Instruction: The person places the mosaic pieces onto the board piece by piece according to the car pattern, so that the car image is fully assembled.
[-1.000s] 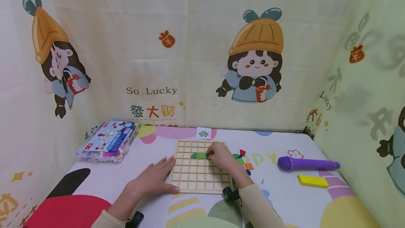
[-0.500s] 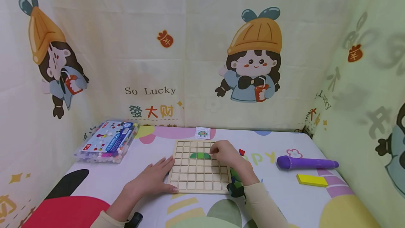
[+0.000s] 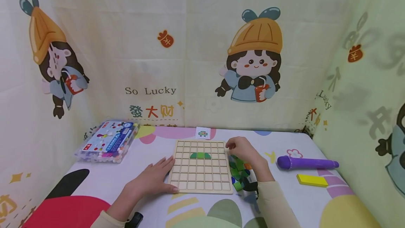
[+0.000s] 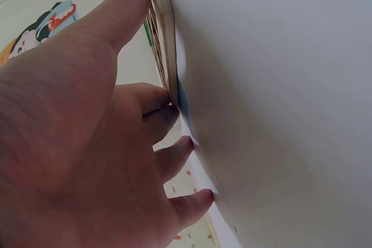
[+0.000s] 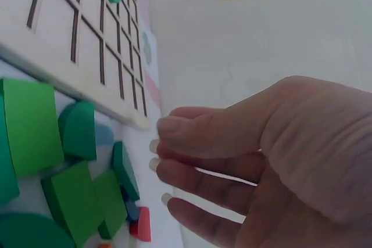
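A wooden grid board [image 3: 200,182] lies on the table, with a green square block [image 3: 200,155] between two darker green rounded pieces, one being the right rounded piece [image 3: 207,155]. My left hand [image 3: 155,177] rests along the board's left edge, its fingers spread and fairly straight, thumb at the near corner. Off the far right corner of the board hovers my right hand [image 5: 226,161], fingers loosely bent, with nothing visible in them. Below it, right of the board, sits a pile of small blocks, among them a green block [image 5: 32,126] and a red block [image 5: 141,223].
A small pattern card [image 3: 203,133] lies beyond the board. At the left back stands a clear plastic box [image 3: 109,140] of colourful parts. A purple toy microphone [image 3: 308,163] and a yellow block [image 3: 312,180] lie to the right. Printed cloth walls surround the table.
My right hand has moved right, from the row of green pieces to beyond the board's edge. The right rounded piece now shows in the grid. My left hand stays put.
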